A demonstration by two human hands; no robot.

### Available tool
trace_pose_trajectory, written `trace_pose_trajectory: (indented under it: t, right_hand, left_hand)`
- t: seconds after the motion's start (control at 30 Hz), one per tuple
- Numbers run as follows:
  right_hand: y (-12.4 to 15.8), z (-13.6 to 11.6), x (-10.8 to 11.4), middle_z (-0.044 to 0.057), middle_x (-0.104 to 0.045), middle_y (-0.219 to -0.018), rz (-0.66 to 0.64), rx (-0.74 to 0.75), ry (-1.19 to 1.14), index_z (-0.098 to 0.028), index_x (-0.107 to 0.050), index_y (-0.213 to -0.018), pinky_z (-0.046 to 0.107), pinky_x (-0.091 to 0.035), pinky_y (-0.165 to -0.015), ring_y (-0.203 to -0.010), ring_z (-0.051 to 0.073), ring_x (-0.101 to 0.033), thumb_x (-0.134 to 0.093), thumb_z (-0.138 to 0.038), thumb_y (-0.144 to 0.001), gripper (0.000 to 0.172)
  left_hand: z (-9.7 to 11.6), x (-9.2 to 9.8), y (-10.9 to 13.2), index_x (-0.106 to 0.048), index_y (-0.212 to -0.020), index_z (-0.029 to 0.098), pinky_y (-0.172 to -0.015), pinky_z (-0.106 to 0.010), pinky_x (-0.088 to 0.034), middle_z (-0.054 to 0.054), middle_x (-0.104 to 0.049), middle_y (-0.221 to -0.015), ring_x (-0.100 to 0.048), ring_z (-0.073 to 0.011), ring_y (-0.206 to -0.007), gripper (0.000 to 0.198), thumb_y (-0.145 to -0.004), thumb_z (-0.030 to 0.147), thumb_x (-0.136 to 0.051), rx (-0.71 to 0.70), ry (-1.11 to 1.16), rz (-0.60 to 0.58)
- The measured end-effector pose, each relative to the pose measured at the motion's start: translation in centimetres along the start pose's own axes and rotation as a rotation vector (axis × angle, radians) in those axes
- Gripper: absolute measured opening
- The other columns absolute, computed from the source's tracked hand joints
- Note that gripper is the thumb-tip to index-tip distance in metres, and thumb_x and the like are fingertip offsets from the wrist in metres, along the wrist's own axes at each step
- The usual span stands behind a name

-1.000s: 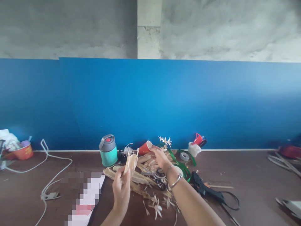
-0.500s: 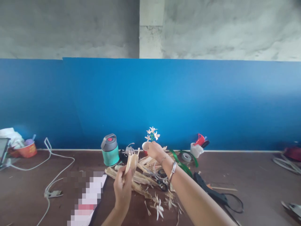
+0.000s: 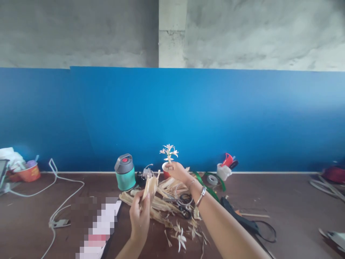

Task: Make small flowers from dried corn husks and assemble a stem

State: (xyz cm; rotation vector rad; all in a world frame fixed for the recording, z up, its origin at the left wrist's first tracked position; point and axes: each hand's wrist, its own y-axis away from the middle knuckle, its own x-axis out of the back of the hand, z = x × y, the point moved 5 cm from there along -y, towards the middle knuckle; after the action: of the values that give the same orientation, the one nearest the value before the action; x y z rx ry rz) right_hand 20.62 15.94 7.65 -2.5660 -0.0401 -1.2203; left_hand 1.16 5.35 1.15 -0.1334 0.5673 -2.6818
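Note:
My left hand (image 3: 140,217) is closed around a piece of dried corn husk (image 3: 151,185), its frayed end pointing up. Farther off, my right hand (image 3: 178,171), a bangle on its wrist, pinches the stem of a spray of white flowers (image 3: 169,151). The spray stands upright over a small red cup (image 3: 166,175), partly hidden by that hand; whether the stem's lower end is inside, I cannot tell. Between my arms lies a pile of husk strips (image 3: 163,205), with dark-handled scissors (image 3: 185,212) among them. Nearer me rest loose white flowers (image 3: 181,240).
A teal thermos jar (image 3: 125,178) stands left of the husks. To the right are green ribbon (image 3: 212,194), a tape roll (image 3: 212,180), a white cup of tools (image 3: 224,172) and a black glue gun (image 3: 239,219). White cable (image 3: 67,196) trails on the left; a blue partition (image 3: 172,108) backs the table.
The flower spray has shifted slightly left and turned, now over the red cup. My right hand's fingers moved slightly with it; the left hand holds its husk almost unmoved.

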Motion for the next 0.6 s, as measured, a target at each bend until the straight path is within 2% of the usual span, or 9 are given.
trace_pose_trajectory:
  t: [0.13,0.3,0.47,0.6]
  right_hand:
    - [-0.3,1.4,-0.3,0.004,-0.072,-0.093,0.013,-0.038,-0.092,-0.018,-0.073,-0.087,0.025,-0.046,-0.077,-0.085,0.018,-0.064,-0.050,-0.007,-0.066,0.033]
    - [-0.5,3.7,-0.7,0.004,-0.071,-0.078,0.144,-0.148,-0.168,-0.016,-0.072,-0.082,0.024,-0.044,-0.060,-0.070,0.017,-0.062,-0.049,-0.011,-0.067,0.028]
    - [-1.1,4.7,-0.8,0.003,-0.066,-0.075,0.311,-0.209,-0.233,-0.016,-0.066,-0.075,0.024,-0.040,-0.059,-0.069,0.017,-0.057,-0.052,-0.015,-0.062,0.018]
    - [-1.4,5.0,-1.0,0.003,-0.063,-0.073,0.409,-0.229,-0.314,-0.016,-0.061,-0.079,0.026,-0.040,-0.059,-0.067,0.017,-0.055,-0.054,-0.023,-0.064,0.018]
  left_hand:
    - [-0.1,-0.1,0.0,-0.064,-0.089,0.015,-0.069,-0.031,-0.052,-0.009,-0.069,-0.082,-0.065,-0.0232,-0.077,0.034,-0.077,0.047,-0.058,0.004,0.002,-0.006]
    - [0.3,-0.1,0.1,-0.064,-0.088,0.015,-0.067,-0.030,-0.052,-0.009,-0.070,-0.082,-0.065,-0.0227,-0.075,0.034,-0.077,0.047,-0.058,-0.009,0.012,-0.006]
    - [0.0,-0.1,0.2,-0.064,-0.087,0.015,-0.069,-0.030,-0.051,-0.009,-0.069,-0.081,-0.065,-0.0230,-0.075,0.035,-0.076,0.048,-0.058,0.013,0.013,-0.017]
    - [-0.4,-0.1,0.2,-0.063,-0.088,0.015,-0.070,-0.030,-0.051,-0.009,-0.068,-0.081,-0.064,-0.0233,-0.077,0.037,-0.076,0.049,-0.058,0.021,0.008,-0.014]
